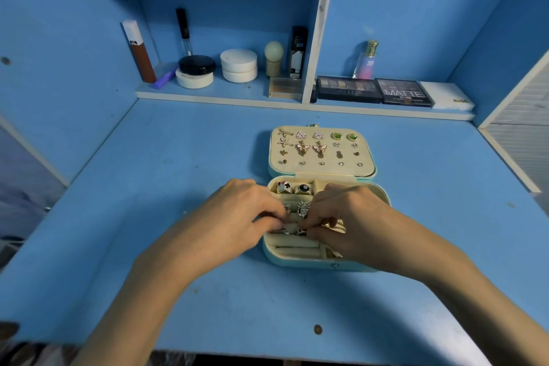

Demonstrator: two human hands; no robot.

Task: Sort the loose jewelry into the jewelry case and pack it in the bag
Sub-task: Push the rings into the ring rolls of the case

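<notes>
Teal covering wraps the jewelry case (323,261), which lies open on the blue surface (178,157) with its lid (320,171) folded flat on the side away from me. The lid's cream panel carries rows of earrings (303,147): starfish, hearts, green stones and small studs. In the case's far row of ring rolls stand a playing-card ring (283,187) and an eight-ball ring (303,189), and one row nearer sits a lion-head ring (303,207). My left hand (237,217) reaches in over the case's left edge and my right hand (347,214) covers its right half, so that their fingertips meet above the middle rolls. Both hands are curled tight, each pinching the same small silvery ring (289,228) down at the rolls. My fingers hide most of it, so I cannot tell its shape. A chunky gold ring (335,226) shows just under my right hand, inside the case's right side; whether I hold it or it lies there I cannot tell. Cream rolls show at the case's near end. Beyond the case's lid, a low shelf (208,96) holds round jars (239,65), two dark eyeshadow palettes (347,88) and a perfume bottle (367,61).
</notes>
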